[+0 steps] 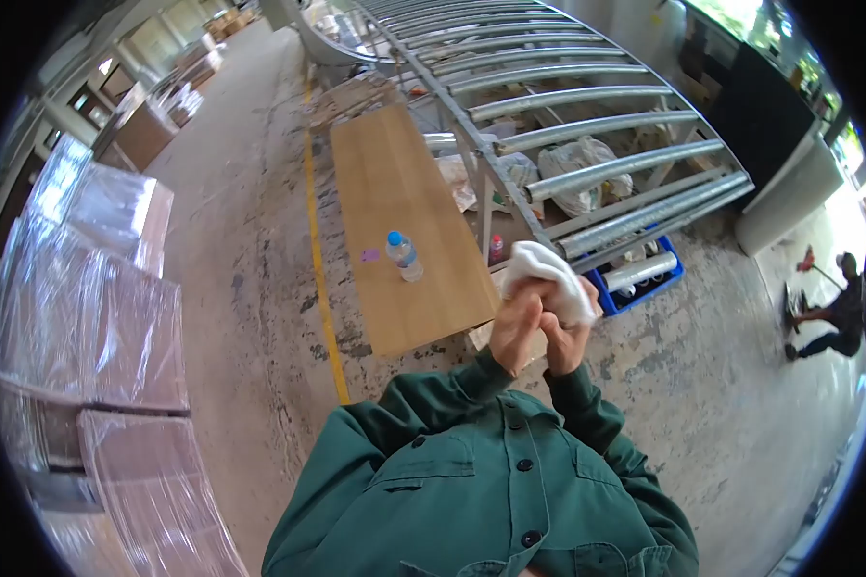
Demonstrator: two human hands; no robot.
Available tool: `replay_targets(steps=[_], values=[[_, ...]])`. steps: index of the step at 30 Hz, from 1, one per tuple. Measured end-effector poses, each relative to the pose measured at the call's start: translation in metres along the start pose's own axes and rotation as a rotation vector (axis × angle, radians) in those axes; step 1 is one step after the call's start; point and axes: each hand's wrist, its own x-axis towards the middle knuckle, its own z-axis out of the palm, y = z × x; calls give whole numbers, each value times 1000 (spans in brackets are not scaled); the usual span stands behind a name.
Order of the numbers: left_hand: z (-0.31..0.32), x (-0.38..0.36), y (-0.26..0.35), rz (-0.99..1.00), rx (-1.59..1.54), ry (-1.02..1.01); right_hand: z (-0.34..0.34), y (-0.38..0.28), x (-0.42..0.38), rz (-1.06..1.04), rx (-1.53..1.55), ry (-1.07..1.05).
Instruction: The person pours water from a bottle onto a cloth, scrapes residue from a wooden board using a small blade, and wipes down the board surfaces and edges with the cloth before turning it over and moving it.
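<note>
My left hand [517, 334] and my right hand [570, 338] need care to tell apart by sleeve: the one on the left side comes from the left sleeve, the other from the right sleeve. Both are raised close together in front of my chest, fingers closed on a white cloth [551, 274]. The cloth is bunched and covers part of the fingers. Left of the hands, a clear water bottle with a blue cap [409, 263] stands on a long brown board [394, 183], beside a small purple piece [369, 256].
A metal roller conveyor [587, 120] runs ahead, with plastic bags [582, 173] beneath. A blue crate [680, 269] and a red-capped bottle [496, 250] stand near my hands. Film-wrapped boxes [87, 327] are stacked at left. A person [842, 313] is at far right.
</note>
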Motion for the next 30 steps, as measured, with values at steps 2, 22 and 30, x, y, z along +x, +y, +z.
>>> replay_targets(steps=[2, 22, 30], values=[[7, -9, -3, -293, -468, -26, -15, 9, 0, 257, 87, 34], [-299, 94, -173, -210, 1240, 291, -24, 52, 28, 996, 259, -5], [-329, 88, -133, -75, 1170, 393, -28, 200, 7, 901, -807, -307]])
